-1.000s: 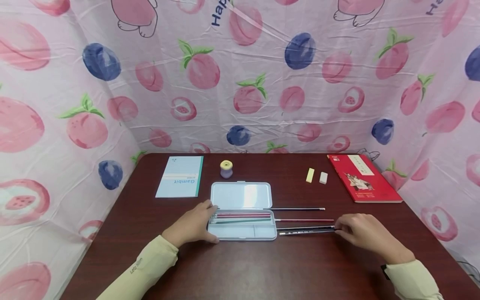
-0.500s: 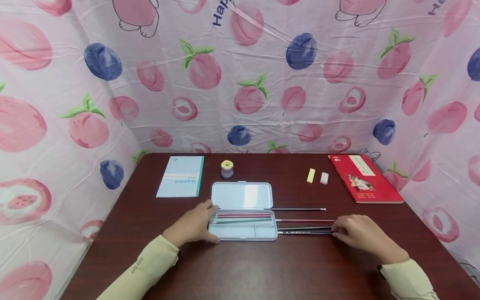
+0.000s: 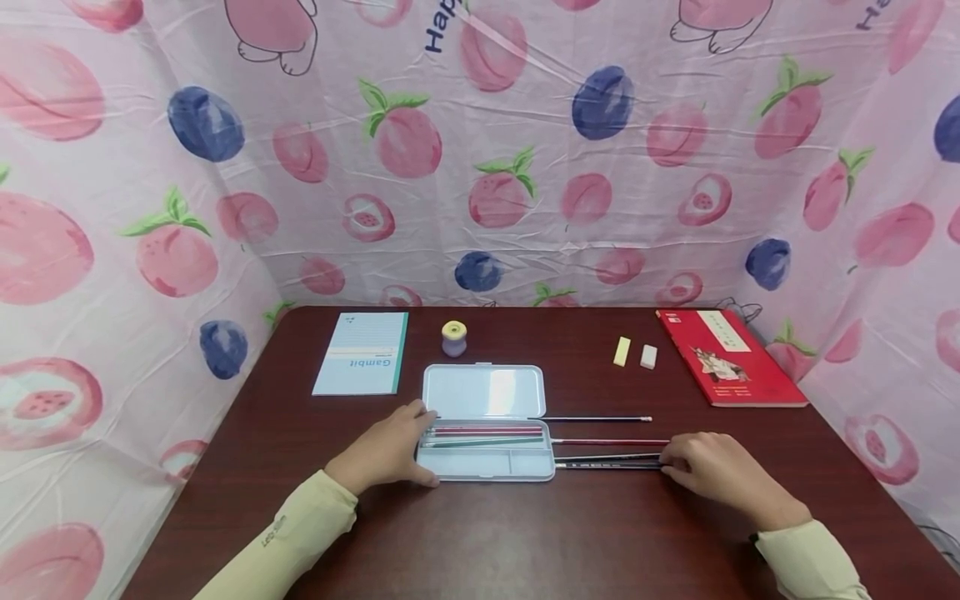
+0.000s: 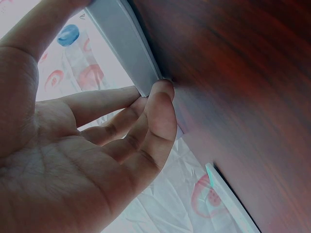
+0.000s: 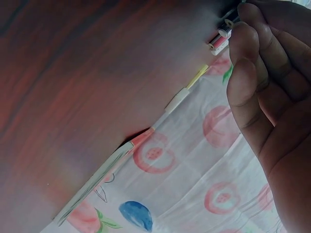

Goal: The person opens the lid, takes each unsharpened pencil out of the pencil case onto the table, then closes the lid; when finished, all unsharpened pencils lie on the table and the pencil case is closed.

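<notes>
At lower centre, we see the left hand point(image 3: 388, 446) spanning the open pencil case point(image 3: 465, 463), gripping and hiding its left end; the left wrist view crops the case. Lower right, the right hand point(image 3: 712, 468) narrowly pinches black pencils point(image 3: 611, 467), covering their right ends.

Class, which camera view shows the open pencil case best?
The head view: it shows the pencil case from above, lid and compartments included. The left wrist view catches only part of its outside; the right wrist view, nothing discernible.
</notes>
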Tool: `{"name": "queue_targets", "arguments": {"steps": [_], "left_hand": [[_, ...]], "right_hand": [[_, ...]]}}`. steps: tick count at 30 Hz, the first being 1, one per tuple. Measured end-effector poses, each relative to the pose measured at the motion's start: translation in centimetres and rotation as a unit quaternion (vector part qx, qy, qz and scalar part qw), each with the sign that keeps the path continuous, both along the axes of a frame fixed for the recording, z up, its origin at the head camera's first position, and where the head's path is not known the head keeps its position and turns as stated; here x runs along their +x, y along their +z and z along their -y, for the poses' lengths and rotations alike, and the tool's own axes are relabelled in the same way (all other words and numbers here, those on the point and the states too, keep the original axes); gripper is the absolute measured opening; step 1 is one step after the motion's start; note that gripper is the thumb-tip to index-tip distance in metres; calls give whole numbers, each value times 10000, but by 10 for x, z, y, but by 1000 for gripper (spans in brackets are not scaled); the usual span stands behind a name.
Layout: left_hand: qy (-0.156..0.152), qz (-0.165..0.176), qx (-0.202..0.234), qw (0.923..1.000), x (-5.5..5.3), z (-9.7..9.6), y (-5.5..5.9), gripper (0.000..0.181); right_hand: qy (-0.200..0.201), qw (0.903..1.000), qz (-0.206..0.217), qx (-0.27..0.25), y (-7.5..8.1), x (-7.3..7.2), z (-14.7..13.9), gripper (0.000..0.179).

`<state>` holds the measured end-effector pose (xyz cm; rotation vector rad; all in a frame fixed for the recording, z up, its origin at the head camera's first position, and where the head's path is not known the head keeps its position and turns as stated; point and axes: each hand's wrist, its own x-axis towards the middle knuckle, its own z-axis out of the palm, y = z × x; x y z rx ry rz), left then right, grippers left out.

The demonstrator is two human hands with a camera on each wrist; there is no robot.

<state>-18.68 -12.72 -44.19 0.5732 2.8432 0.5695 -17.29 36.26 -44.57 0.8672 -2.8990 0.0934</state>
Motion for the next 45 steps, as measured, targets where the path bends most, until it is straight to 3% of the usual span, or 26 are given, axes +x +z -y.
{"name": "queue_targets", "arguments": {"steps": [10, 15, 26, 32, 37, 45], "left_hand": [[4, 63, 61, 10000, 1, 0, -1, 98], [-6, 55, 50, 10000, 1, 1, -2, 98], [29, 63, 31, 10000, 1, 2, -2, 98], [22, 96, 70, 9999, 1, 1, 0, 98], [2, 93, 51, 9999, 0, 1, 1, 98], [28, 111, 48, 9999, -1, 1, 1, 97]], "right_hand": [[-167, 9997, 192, -24, -1, 2, 0, 17], [32, 9996, -123, -235, 2, 2, 8, 20], [626, 9937, -670, -648, 17, -19, 71, 19], [838, 9909, -748, -747, 27, -32, 110, 20], [1042, 9897, -693, -692, 29, -40, 138, 17], [918, 9945, 38, -508, 22, -49, 167, 13]]}}
